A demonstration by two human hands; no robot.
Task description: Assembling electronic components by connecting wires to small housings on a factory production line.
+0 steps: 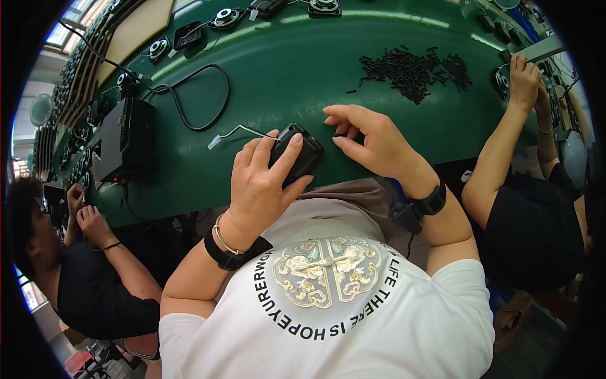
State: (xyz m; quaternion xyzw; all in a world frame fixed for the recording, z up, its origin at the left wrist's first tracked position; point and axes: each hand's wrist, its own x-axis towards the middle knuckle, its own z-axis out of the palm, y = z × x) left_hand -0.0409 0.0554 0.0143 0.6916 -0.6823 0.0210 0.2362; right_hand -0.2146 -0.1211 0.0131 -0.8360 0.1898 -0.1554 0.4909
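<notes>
Both apart: my left hand grips the case; my right hand seems empty. Turning the case could snag the wire beyond my left.

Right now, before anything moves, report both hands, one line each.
Left hand: holding the black case.
Right hand: partly open, loosely curled, apart from the case, nothing plainly held.
</notes>
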